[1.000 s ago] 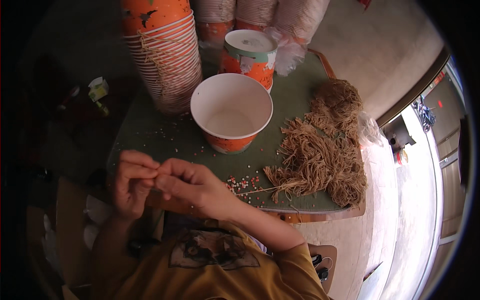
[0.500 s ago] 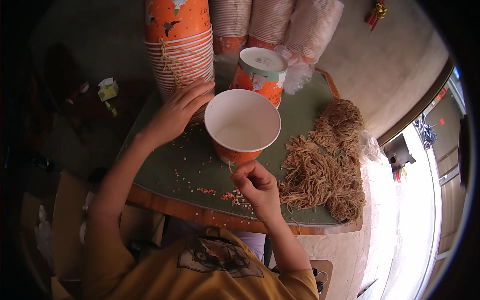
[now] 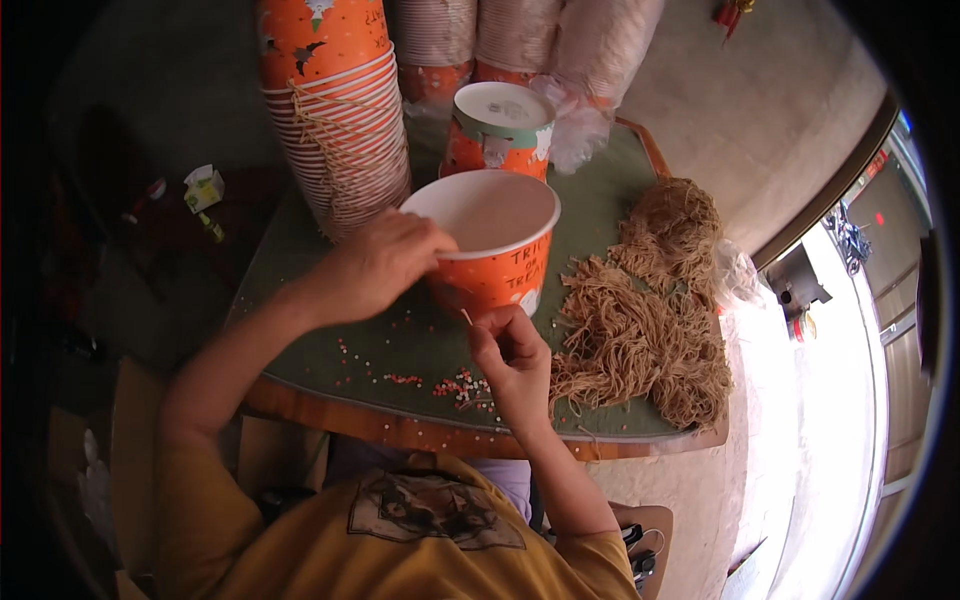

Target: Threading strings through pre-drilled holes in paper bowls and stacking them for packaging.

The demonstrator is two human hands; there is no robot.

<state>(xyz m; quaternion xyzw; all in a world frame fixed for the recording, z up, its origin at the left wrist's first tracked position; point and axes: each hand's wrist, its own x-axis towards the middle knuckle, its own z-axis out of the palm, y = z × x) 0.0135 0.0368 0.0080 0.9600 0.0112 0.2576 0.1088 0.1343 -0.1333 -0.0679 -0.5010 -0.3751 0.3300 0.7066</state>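
Note:
A large orange paper bucket [image 3: 490, 272] with a white inside stands mouth up on the green table, leaning a little toward me. My left hand [image 3: 385, 262] grips its near-left rim, fingers hooked over the edge. Just in front of the bucket, my right hand [image 3: 510, 345] pinches a thin pale string [image 3: 466, 316] between thumb and fingertips; its short end sticks out. Where the rest of the string runs I cannot tell. Small red and white punched-out paper dots [image 3: 463, 388] lie scattered below the bucket.
Behind stands an upside-down bucket [image 3: 503, 115]. A tall nested stack of orange buckets with strings [image 3: 340, 135] rises at the left; several plastic-wrapped stacks [image 3: 520, 35] are at the back. Heaps of tan strings [image 3: 640, 335] cover the table's right side, near its wooden edge [image 3: 400, 430].
My left hand has come off the tall stack and taken hold of the bucket's rim. The bucket has tipped and turned, showing more of its printed side. My right hand keeps pinching the string.

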